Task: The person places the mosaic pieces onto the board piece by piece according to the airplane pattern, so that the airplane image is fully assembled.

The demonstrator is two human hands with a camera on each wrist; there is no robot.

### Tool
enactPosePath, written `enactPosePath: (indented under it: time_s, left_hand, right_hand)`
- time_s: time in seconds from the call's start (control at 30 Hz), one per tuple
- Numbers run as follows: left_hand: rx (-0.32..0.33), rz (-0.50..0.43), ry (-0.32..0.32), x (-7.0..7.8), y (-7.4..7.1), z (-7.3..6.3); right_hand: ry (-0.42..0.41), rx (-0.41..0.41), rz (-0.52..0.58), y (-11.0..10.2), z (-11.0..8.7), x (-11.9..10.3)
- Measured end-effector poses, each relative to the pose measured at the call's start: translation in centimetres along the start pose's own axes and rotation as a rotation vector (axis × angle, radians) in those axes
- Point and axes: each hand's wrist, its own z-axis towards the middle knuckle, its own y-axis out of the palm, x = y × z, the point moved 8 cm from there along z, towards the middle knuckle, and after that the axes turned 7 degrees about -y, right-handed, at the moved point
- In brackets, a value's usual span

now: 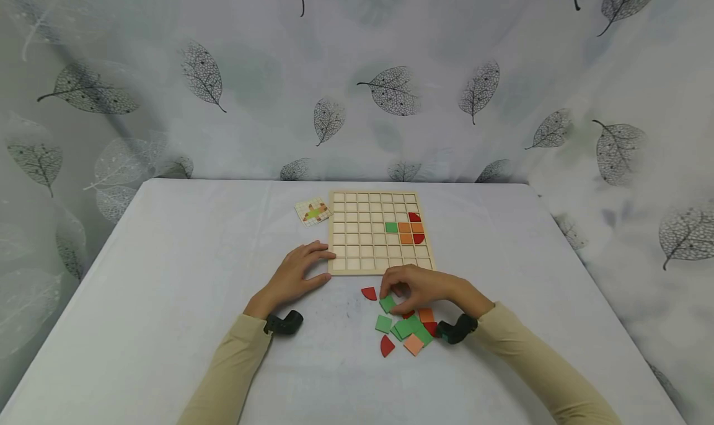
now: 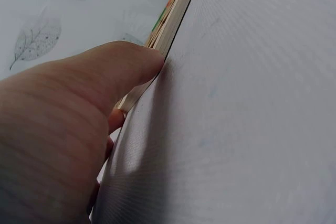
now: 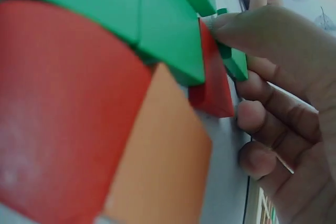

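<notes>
Smooth wooden board (image 1: 351, 239), faintly glossy tiles (image 3: 63, 108), matt woven tablecloth (image 1: 145, 301)

White-covered table (image 1: 167, 301) spread toward six o'clock; far edge set at twelve, rounded corners placed at ten and two from its centre. Table backed by pale grey-white hanging (image 1: 251, 140), draped from nine through twelve to three, printed with dark skeleton leaves (image 1: 390, 92). Dark diagonal band (image 1: 67, 56) seen at ten. Surfaces lit softly, left side greyed.
</notes>
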Motion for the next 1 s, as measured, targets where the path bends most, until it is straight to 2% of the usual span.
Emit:
enactPosePath:
  time_s: [0.2,0.4,0.73,1.0]
  left_hand:
    - [-0.008,0.002,-0.001,0.0,0.0,0.0]
    - [-0.021,0.004,-0.013,-0.1,0.1,-0.1]
    - [-0.011,0.006,-0.003,-0.1,0.1,0.1]
    - [-0.007,0.001,0.003,-0.1,0.1,0.1]
  right_hand:
    - [-0.003,0.031,-0.017,-0.1,-0.2,0.5]
    - [-0.024,0.023,-0.003,-0.2,-0.3,0.6]
    - [-0.056,0.05,0.007,-1.3,-0.3,0.3]
    - [-0.029,0.059,-0.002,-2.1,-0.4,0.6]
